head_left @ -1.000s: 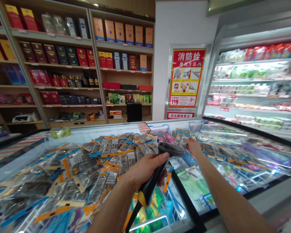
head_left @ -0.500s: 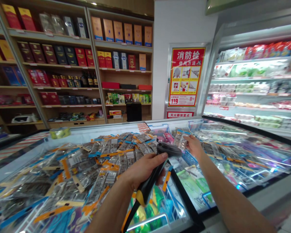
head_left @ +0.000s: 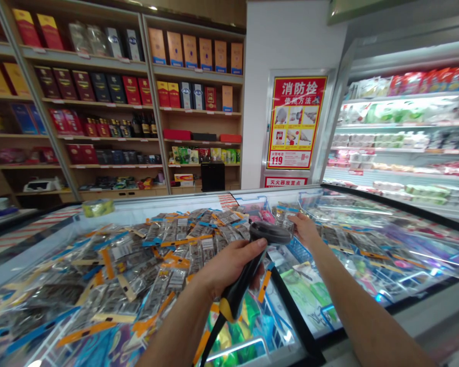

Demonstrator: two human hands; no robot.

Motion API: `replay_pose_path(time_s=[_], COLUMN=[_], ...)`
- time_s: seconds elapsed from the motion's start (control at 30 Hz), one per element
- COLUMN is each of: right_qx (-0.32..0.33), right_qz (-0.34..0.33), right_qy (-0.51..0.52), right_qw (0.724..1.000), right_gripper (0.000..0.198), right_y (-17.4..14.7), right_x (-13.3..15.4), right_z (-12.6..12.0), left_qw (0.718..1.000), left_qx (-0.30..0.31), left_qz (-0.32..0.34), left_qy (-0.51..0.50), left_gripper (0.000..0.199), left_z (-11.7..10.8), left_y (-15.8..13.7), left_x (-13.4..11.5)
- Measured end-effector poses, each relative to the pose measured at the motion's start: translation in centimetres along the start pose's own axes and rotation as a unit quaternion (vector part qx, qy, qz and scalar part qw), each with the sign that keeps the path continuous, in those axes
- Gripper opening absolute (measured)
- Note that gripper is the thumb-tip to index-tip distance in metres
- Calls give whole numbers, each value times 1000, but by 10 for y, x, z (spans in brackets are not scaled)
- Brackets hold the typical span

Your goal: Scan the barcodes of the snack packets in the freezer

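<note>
Scanning step — left hand [head_left: 229, 265] clenched on black, yellow-banded plastic barcode scanner [head_left: 252, 265], right hand [head_left: 305, 229] grasping clear plastic packet [head_left: 285, 223] just beyond the scanner head; next, probably, barcode alignment.

Left hand [head_left: 229, 265] curled in a closed grip at six o'clock; right hand [head_left: 305, 229] outstretched towards one o'clock, fingers pinched

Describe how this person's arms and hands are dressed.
Both forearms are bare, with no sleeves in view. The left hand and right hand wear no gloves. No watch, ring or wristband shows on either.
</note>
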State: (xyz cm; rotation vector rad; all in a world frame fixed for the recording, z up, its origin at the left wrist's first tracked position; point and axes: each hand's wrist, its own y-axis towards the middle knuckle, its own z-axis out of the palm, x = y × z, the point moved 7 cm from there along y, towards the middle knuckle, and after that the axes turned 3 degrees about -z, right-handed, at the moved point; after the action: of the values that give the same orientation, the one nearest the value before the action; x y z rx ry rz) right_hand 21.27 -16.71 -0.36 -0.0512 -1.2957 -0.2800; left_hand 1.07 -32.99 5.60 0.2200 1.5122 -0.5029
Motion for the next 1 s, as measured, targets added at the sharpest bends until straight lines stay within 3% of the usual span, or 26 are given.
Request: replay_pose_path(time_s=[0.4,1.0], right_qx=[-5,-12], right_qz=[-25,-9], right_qy=[21,4], right_qw=[999,1000], right_gripper=[15,15], right_y=[1,-1], right_x=[1,4], right_z=[-2,-2], left_qw=[1000,999], left_qx=[12,-24], left_qz=[9,-44], left_qy=[-23,2], left_gripper=[39,41], left_z=[3,-6], left_y=[-3,6], left_x=[-4,11])
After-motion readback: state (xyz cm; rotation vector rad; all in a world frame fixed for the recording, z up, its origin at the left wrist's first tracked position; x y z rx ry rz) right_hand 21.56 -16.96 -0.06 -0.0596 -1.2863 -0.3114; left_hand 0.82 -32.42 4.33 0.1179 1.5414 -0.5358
